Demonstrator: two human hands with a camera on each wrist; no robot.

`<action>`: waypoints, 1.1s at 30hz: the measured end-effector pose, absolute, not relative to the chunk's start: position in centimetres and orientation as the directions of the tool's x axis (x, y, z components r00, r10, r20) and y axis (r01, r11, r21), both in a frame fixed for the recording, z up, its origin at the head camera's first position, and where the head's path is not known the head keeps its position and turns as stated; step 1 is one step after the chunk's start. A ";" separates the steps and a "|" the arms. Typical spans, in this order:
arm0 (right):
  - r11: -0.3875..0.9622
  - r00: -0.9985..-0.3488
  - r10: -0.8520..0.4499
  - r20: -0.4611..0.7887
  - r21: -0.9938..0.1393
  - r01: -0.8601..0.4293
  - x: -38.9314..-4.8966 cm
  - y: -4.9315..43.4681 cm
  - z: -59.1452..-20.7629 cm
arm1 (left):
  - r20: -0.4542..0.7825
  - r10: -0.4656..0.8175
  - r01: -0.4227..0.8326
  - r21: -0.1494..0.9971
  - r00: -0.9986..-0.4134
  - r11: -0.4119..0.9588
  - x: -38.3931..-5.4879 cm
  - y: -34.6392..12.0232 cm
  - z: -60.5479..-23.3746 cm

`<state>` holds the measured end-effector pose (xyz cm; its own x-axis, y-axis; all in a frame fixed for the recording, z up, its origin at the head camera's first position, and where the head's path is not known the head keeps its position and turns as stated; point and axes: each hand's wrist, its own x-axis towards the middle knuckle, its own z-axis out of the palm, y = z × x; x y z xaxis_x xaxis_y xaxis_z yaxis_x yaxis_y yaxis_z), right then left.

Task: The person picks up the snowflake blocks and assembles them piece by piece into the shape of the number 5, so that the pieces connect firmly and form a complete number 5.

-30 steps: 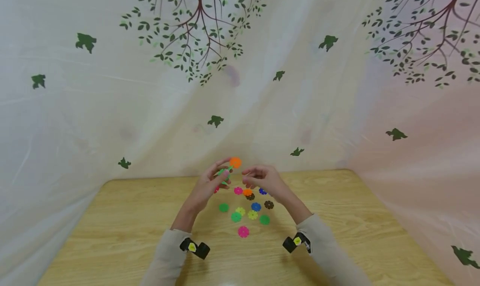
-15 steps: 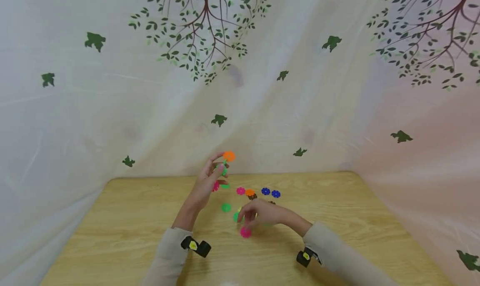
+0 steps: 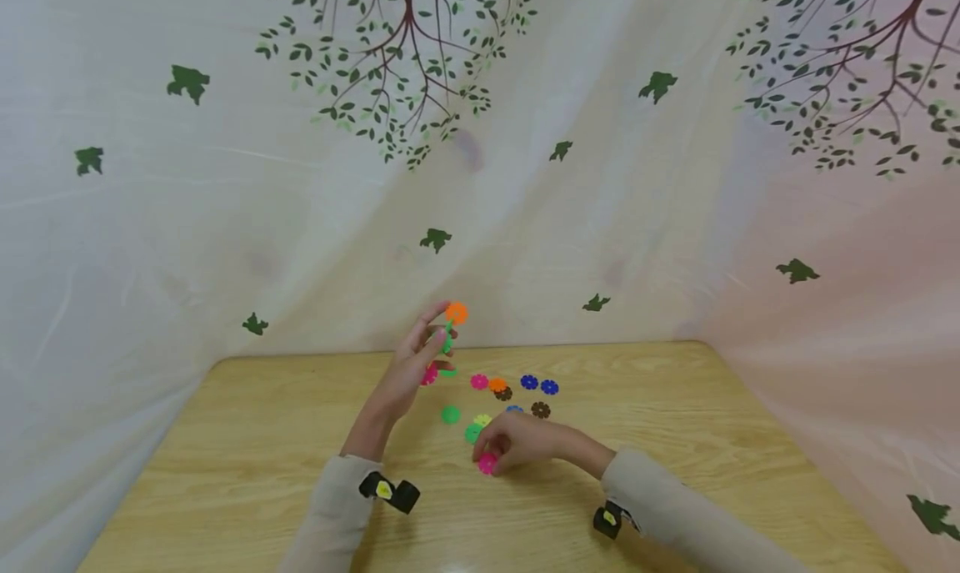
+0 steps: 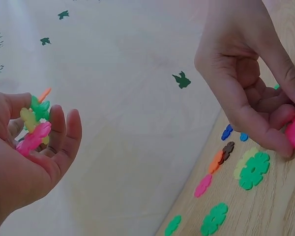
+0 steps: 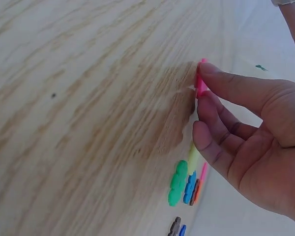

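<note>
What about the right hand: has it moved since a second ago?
Yes: the right hand moved away from the table's far edge, to a pink disc.

1. We see the right hand (image 5: 255, 132) entering from the right, its thumb and a finger pinching a pink piece (image 5: 202, 83) that shows nearly edge-on.
2. We can't be sure from this low angle whether that piece touches the wooden table (image 5: 88, 113), where a brown shadow lies beside the fingertips.
3. Below the fingers we find a green piece (image 5: 177, 183) with a scalloped edge, next to a yellow piece (image 5: 192, 160) and a blue piece (image 5: 189, 188).
4. Just beside these we make out thin brown, orange and pink edges.
5. At the bottom we notice a dark brown piece (image 5: 174, 227) near a dark blue piece (image 5: 182, 230).
6. Behind, we have a pale backdrop (image 5: 255, 29) with a green mark (image 5: 261, 67), and part of a forearm (image 5: 292, 34) at upper right.
</note>
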<state>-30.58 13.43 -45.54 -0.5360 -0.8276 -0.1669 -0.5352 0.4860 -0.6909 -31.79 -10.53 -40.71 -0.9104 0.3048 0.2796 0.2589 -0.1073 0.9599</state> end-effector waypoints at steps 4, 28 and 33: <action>0.490 -0.549 -0.822 -0.148 -0.675 -0.552 -30.6 13.2 -45.7 | 0.292 0.312 0.274 0.956 -0.904 -0.101 -32.0 -10.7 -40.8; 0.344 -0.734 -0.665 0.136 -0.817 -0.463 -32.1 12.4 -41.9 | 0.268 0.247 0.228 0.957 -0.931 -0.180 -31.9 -10.5 -40.6; 0.297 -0.798 -0.564 0.214 -0.849 -0.438 -31.9 11.6 -40.8 | 0.273 0.270 0.230 0.956 -0.923 -0.183 -31.9 -10.2 -40.7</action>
<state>-31.92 11.57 -40.79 -0.7978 -0.5636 0.2140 -0.4377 0.2974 -0.8485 -31.85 -10.23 -40.73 -0.9234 0.2695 0.2732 0.2295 -0.1827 0.9560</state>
